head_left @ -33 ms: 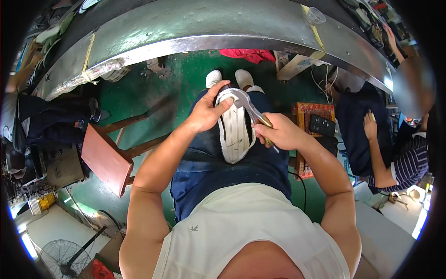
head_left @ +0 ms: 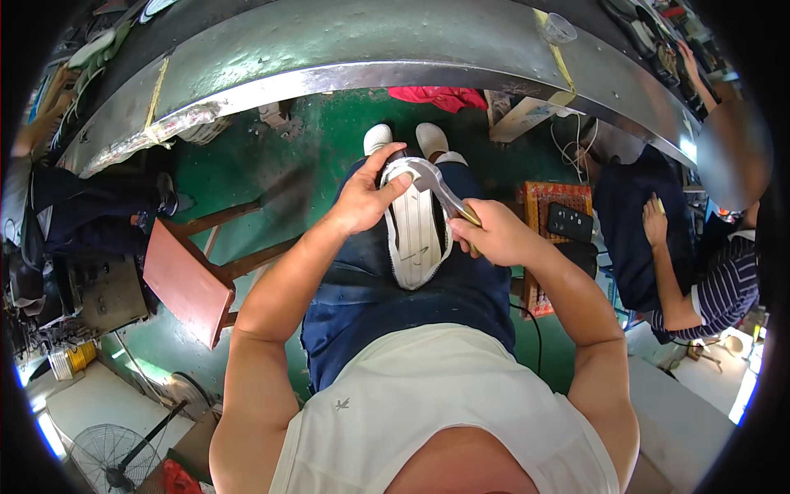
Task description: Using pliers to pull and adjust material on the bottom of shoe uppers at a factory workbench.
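A white shoe upper on a last (head_left: 415,239) rests on my lap with its underside up and its long axis pointing away from me. My left hand (head_left: 362,199) is closed around its far end, with the thumb pressed on the underside near the rim. Curved metal lasting pliers (head_left: 445,193) are gripped by the handles in my right hand (head_left: 499,235). Their head reaches over the shoe's far end, right beside my left thumb. My fingers partly cover the handles, and what the jaws bite on is too small to make out.
A metal-edged bench (head_left: 362,49) curves across the far side. Left of my legs is a wooden stool (head_left: 188,276). At right, a seat with a beaded cover (head_left: 547,198) carries a black phone-like device (head_left: 571,222). Co-workers sit at both sides; one striped sleeve (head_left: 724,292) is near at right.
The handle tip that stuck out below my right hand no longer shows. Shoe and left hand stay in place.
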Demonstrator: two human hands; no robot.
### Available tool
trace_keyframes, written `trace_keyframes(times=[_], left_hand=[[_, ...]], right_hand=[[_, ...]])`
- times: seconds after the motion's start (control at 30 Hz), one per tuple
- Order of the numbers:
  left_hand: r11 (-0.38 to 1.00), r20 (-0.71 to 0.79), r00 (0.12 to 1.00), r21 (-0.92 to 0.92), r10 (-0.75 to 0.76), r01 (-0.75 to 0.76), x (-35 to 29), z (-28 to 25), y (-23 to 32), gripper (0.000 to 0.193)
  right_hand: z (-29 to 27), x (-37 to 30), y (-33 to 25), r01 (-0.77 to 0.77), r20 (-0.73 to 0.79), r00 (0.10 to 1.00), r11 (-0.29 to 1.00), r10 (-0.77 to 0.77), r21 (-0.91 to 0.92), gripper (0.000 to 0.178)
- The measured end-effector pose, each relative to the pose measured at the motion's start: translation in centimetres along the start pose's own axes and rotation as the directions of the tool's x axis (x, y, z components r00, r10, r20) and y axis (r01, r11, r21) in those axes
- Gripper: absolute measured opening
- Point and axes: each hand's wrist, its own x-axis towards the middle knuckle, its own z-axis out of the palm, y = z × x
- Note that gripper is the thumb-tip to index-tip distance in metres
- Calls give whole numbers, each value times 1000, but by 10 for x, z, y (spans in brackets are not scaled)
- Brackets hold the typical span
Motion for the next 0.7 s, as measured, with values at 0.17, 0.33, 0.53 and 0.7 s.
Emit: trace_keyframes(times=[0.17, 0.33, 0.53, 0.7], left_hand=[[997, -34, 998, -53, 47, -49, -1, -4, -14, 54], [994, 31, 1000, -111, -3, 7, -5, -12, -11, 55], [989, -45, 998, -140, -51, 44, -6, -3, -13, 51], [988, -129, 988, -141, -83, 64, 0, -3, -21, 49]], right_hand=[[19, 23, 40, 290, -255, 831, 777, -494, -559, 22], [31, 22, 53, 290, -287, 758, 697, -586, -656, 21], [46, -9, 22, -38, -269, 915, 598, -302, -801, 18], [11, -20, 2, 105, -115, 971, 807, -208, -581, 20]])
